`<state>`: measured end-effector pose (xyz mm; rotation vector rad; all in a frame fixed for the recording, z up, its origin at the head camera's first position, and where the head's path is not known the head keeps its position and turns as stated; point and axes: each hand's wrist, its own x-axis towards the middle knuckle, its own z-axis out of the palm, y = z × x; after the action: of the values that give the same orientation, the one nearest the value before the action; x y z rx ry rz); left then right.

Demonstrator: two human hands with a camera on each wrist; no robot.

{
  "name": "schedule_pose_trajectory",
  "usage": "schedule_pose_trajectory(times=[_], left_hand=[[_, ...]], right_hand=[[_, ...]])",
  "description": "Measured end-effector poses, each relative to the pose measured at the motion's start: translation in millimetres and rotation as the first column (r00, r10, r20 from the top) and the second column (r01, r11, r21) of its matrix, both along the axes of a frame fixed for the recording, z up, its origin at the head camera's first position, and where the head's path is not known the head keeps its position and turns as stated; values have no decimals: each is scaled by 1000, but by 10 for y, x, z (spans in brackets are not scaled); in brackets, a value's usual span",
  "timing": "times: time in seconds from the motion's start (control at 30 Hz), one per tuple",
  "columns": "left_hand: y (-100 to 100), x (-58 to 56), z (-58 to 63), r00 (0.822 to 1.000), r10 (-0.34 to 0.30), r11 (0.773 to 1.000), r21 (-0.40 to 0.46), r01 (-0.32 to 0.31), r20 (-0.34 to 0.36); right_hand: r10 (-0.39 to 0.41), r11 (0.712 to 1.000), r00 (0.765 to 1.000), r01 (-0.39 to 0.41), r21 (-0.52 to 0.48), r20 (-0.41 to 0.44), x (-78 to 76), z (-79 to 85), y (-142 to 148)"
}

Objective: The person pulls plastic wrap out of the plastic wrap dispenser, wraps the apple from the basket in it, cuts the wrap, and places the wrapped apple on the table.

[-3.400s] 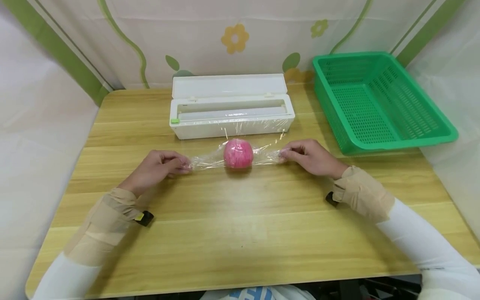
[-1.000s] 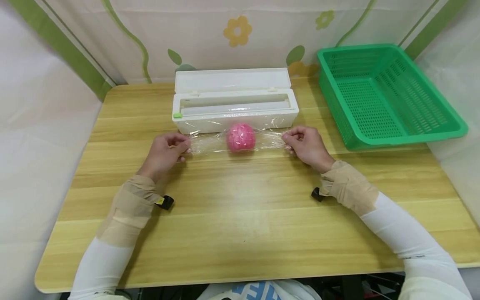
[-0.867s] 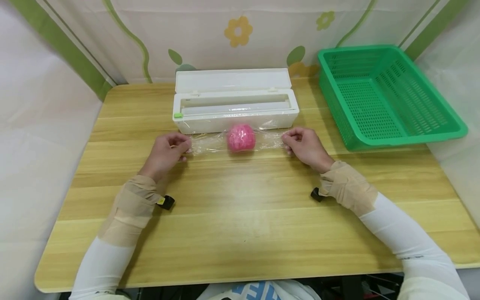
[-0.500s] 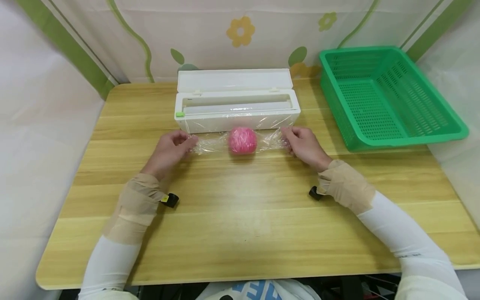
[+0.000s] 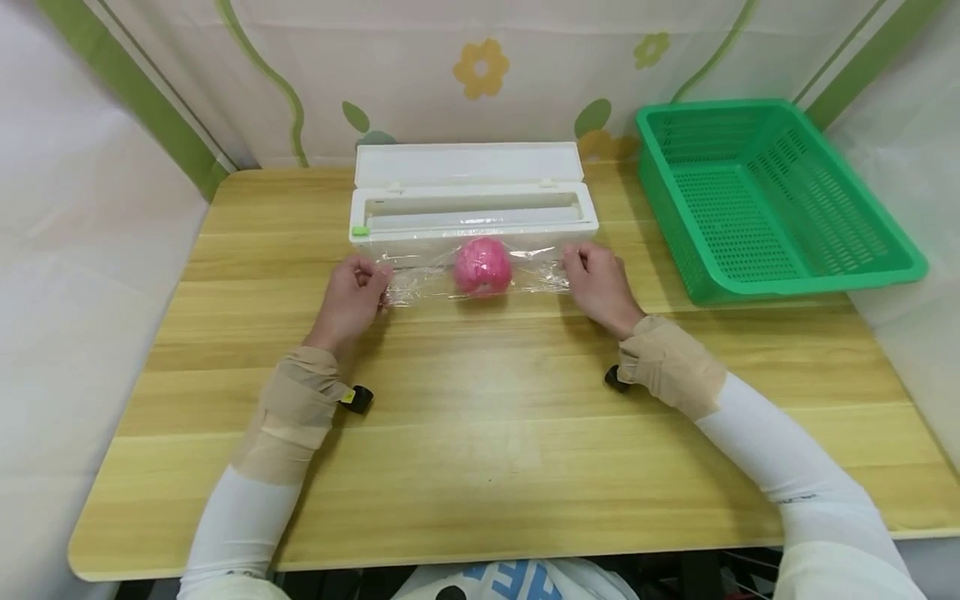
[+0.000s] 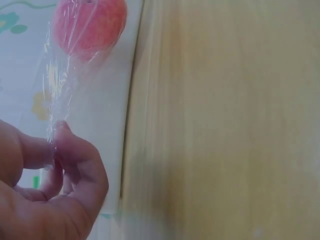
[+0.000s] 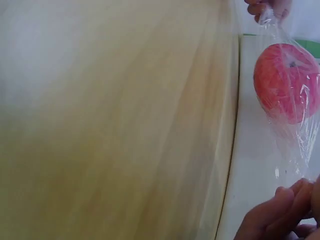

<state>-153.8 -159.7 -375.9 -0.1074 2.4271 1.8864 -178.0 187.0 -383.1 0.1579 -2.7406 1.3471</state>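
A pink-red apple (image 5: 482, 268) sits wrapped in clear plastic wrap (image 5: 422, 282), close in front of the white wrap dispenser (image 5: 468, 167). My left hand (image 5: 349, 300) pinches the gathered wrap at the apple's left. Thumb and fingertip meet on the twisted film (image 6: 56, 100) in the left wrist view. At the other side my right hand (image 5: 600, 287) pinches the right end, and the film stretches taut between both hands. In the right wrist view the apple (image 7: 285, 82) shows its stem hollow through the film (image 7: 295, 145).
The dispenser's lid is raised at the back, with a roll (image 5: 472, 218) inside and a green slider (image 5: 361, 231) at its left end. A green plastic basket (image 5: 675, 225) stands at the right rear of the wooden table (image 5: 480, 467). A flowered curtain (image 5: 247, 100) hangs behind.
The apple and both hands have moved away from the body, nearer the dispenser. My hands have come slightly closer together, still pinching the wrap, and the apple has turned.
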Motion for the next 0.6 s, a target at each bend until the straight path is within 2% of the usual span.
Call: schedule_pose_trajectory(times=[0.1,0.2,0.27,0.37,0.47,0.6], left_hand=[[-13,16,-2,1000,-6,998,60,6,-9],[-39,36,-6,998,-28,993,116,34,-57],[-59,48,-2,995,-44,989,135,57,-93],[-71,64,19,993,-61,987,142,74,-96],[-61,72,37,997,-50,996,73,55,-66],[-10,83,16,993,0,998,-69,-8,-116]], right_hand=[[6,1000,998,-4,-29,66,7,42,-16],[30,996,992,-20,-84,121,25,89,-22],[49,993,989,-34,-110,142,36,120,-28],[77,989,983,-54,-138,168,46,155,-41],[102,983,978,-70,-170,184,55,167,-49],[109,976,980,-74,-204,168,57,131,-59]])
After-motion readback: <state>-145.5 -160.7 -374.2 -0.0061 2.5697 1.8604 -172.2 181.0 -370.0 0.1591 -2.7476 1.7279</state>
